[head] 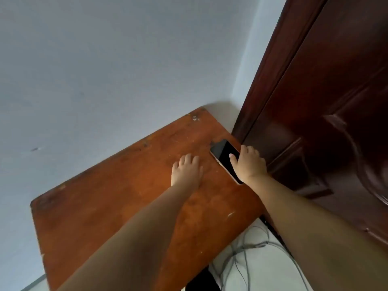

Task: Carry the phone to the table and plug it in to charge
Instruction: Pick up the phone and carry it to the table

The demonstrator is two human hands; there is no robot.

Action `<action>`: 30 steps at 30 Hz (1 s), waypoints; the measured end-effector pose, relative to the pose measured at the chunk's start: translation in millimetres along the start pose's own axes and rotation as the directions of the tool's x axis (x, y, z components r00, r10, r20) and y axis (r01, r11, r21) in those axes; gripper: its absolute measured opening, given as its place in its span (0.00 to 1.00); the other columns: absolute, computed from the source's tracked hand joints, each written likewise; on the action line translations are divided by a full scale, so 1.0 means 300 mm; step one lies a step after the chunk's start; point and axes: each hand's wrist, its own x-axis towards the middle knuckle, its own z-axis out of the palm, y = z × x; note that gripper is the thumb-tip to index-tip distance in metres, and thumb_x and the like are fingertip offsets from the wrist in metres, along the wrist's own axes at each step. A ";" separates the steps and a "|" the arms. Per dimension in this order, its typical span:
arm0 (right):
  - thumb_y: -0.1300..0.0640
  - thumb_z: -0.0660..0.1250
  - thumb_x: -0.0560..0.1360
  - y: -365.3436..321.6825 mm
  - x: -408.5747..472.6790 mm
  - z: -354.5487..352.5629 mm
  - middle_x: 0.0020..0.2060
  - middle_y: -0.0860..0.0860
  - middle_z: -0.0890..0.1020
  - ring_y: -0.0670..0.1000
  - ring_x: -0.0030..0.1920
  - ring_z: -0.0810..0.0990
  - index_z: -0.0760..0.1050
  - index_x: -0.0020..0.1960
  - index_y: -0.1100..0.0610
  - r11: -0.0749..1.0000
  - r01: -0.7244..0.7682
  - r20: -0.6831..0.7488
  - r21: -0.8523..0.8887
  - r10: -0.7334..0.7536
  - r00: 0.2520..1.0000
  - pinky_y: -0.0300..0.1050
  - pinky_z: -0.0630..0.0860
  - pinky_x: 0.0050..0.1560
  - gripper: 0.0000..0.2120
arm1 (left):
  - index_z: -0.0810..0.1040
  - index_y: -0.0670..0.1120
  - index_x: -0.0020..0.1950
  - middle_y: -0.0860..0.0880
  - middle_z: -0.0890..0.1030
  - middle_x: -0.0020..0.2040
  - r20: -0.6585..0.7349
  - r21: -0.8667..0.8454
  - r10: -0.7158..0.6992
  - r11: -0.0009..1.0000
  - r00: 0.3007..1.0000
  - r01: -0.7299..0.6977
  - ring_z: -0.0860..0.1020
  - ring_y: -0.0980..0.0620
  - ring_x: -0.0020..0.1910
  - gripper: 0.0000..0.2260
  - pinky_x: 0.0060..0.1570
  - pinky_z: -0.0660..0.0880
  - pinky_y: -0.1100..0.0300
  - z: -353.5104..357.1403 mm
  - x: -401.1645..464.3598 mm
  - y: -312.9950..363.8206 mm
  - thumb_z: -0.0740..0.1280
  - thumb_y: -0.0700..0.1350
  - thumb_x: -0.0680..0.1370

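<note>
Phone-charging cables point(247, 246) lie in a grey tangle on the pale floor just below the near edge of the bench point(117, 202), between the two forearms and closer to the right one; no plug end can be made out among them. Farther up, the left hand point(186, 171) rests flat and empty on the worn orange top, fingers spread, just left of the phone point(225, 158). The phone lies screen up, dark, at the bench's right edge, its long axis running from near right to far left, almost parallel to the dark wooden door point(315, 122) that crowds that side. The right hand point(248, 162) sits over its near half, thumb on the glass, seemingly clamped on it, though the fingers are hidden behind the edge. Open room lies leftward across the bare top; beyond is plain wall point(126, 59).
</note>
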 end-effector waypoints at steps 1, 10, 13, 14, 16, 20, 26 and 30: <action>0.39 0.54 0.77 0.003 0.015 0.019 0.64 0.59 0.72 0.59 0.64 0.70 0.66 0.67 0.61 0.999 -0.043 0.019 0.001 0.042 0.999 0.55 0.70 0.58 0.30 | 0.59 0.49 0.74 0.45 0.61 0.76 0.013 0.031 -0.013 0.999 1.000 0.012 0.56 0.45 0.76 0.21 0.73 0.53 0.46 0.028 0.011 0.001 0.50 0.53 0.82; 0.30 0.66 0.64 0.005 0.006 0.106 0.64 0.59 0.71 0.59 0.63 0.70 0.65 0.67 0.61 0.996 -0.054 -0.049 -0.074 0.051 0.998 0.54 0.71 0.59 0.44 | 0.51 0.50 0.77 0.46 0.56 0.78 -0.100 0.179 0.035 0.984 0.994 -0.017 0.50 0.47 0.77 0.27 0.73 0.40 0.47 0.136 -0.001 -0.041 0.39 0.57 0.79; 0.32 0.68 0.65 -0.005 0.014 0.095 0.62 0.60 0.72 0.59 0.62 0.71 0.68 0.64 0.62 0.996 -0.074 -0.049 -0.041 0.072 0.996 0.54 0.71 0.58 0.40 | 0.51 0.50 0.77 0.46 0.55 0.78 -0.083 0.185 0.034 0.983 0.996 -0.019 0.49 0.46 0.78 0.26 0.73 0.40 0.47 0.127 -0.004 -0.034 0.41 0.57 0.80; 0.33 0.68 0.65 -0.006 0.016 0.089 0.61 0.60 0.73 0.59 0.61 0.71 0.69 0.63 0.62 0.997 -0.075 -0.051 -0.028 0.073 0.996 0.53 0.72 0.58 0.39 | 0.50 0.50 0.77 0.46 0.55 0.79 -0.066 0.192 0.037 0.981 0.997 -0.023 0.50 0.46 0.77 0.25 0.73 0.40 0.47 0.122 -0.003 -0.034 0.41 0.56 0.81; 0.35 0.70 0.65 -0.007 0.019 0.069 0.60 0.60 0.73 0.58 0.60 0.71 0.69 0.62 0.63 0.998 -0.069 -0.050 0.000 0.069 0.996 0.51 0.73 0.55 0.38 | 0.51 0.50 0.77 0.46 0.55 0.78 -0.022 0.208 0.042 0.978 0.999 -0.037 0.51 0.46 0.77 0.25 0.74 0.43 0.46 0.100 0.007 -0.034 0.43 0.56 0.81; 0.36 0.72 0.64 -0.029 0.034 0.002 0.58 0.59 0.72 0.57 0.58 0.71 0.69 0.61 0.64 1.000 0.023 -0.098 0.008 -0.022 0.995 0.49 0.75 0.53 0.38 | 0.54 0.50 0.76 0.45 0.60 0.76 0.077 0.228 0.085 0.968 0.993 -0.101 0.57 0.44 0.75 0.24 0.73 0.54 0.45 0.014 0.034 -0.033 0.48 0.57 0.81; 0.34 0.70 0.65 -0.198 0.074 -0.158 0.57 0.59 0.72 0.57 0.56 0.72 0.68 0.61 0.64 0.965 0.254 -0.194 -0.068 -0.263 0.945 0.50 0.76 0.52 0.39 | 0.58 0.47 0.75 0.42 0.67 0.72 0.032 0.225 0.036 0.973 0.999 -0.042 0.66 0.41 0.70 0.24 0.67 0.66 0.45 -0.223 0.019 -0.146 0.53 0.55 0.81; 0.35 0.70 0.64 -0.377 0.042 -0.226 0.54 0.58 0.72 0.55 0.52 0.72 0.68 0.60 0.62 0.906 0.422 -0.237 -0.042 -0.419 0.876 0.49 0.76 0.48 0.37 | 0.67 0.44 0.68 0.41 0.74 0.64 -0.099 0.184 -0.096 0.976 0.990 0.113 0.73 0.42 0.61 0.19 0.58 0.71 0.46 -0.369 -0.085 -0.297 0.53 0.51 0.81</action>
